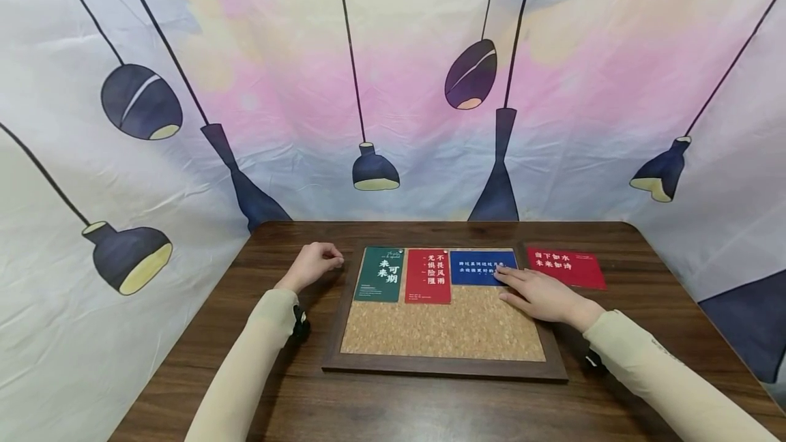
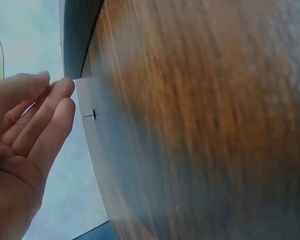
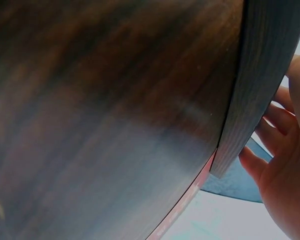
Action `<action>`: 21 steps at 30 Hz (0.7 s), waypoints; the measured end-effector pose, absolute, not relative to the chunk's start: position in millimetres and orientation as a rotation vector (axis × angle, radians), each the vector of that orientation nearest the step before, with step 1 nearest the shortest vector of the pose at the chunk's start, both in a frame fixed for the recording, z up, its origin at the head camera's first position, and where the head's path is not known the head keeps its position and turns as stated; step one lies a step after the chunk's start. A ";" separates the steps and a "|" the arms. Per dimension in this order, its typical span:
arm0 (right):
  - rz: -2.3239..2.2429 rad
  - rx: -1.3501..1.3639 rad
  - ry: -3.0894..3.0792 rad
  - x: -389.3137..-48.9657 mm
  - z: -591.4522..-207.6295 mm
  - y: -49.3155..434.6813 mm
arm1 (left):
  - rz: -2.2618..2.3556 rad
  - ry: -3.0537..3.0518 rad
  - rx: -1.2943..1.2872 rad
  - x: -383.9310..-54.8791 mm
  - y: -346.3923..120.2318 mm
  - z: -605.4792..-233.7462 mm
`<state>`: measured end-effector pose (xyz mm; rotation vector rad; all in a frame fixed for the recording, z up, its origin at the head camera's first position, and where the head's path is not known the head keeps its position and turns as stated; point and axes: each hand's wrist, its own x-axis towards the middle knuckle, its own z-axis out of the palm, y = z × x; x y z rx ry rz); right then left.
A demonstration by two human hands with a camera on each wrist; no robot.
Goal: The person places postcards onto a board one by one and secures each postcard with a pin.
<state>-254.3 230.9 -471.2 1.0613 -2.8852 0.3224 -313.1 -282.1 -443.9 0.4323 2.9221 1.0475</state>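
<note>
A cork board (image 1: 439, 333) in a dark wooden frame lies on the table. Across its upper part, left to right, are a green card (image 1: 376, 275), a red card (image 1: 428, 278) and a blue card (image 1: 473, 268), all with white writing. My right hand (image 1: 543, 295) reaches over the frame's right side, its fingertips on the blue card's right part. Left of the frame, my left hand (image 1: 316, 263) is near the tabletop, fingers loosely bent and thumb close to them. Nothing shows clearly between them. A small pin-like thing (image 2: 94, 114) appears by those fingertips in the left wrist view.
Another red card (image 1: 568, 269) lies right of the board, its left end near the frame. The brown wooden table (image 1: 368, 404) extends around the board. Behind it hangs a cloth backdrop (image 1: 417, 176) printed with dark lamps.
</note>
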 end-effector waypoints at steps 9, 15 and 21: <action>0.334 1.063 -2.890 -252.8 -472.6 232.3 | 1.127 2.879 0.400 -312.3 -274.9 -440.8; 0.330 1.058 -2.891 -253.5 -471.8 232.7 | 1.216 2.851 0.360 -313.8 -271.3 -440.7; 0.315 1.049 -2.890 -255.7 -469.7 231.1 | 1.299 2.794 0.345 -319.0 -268.2 -437.9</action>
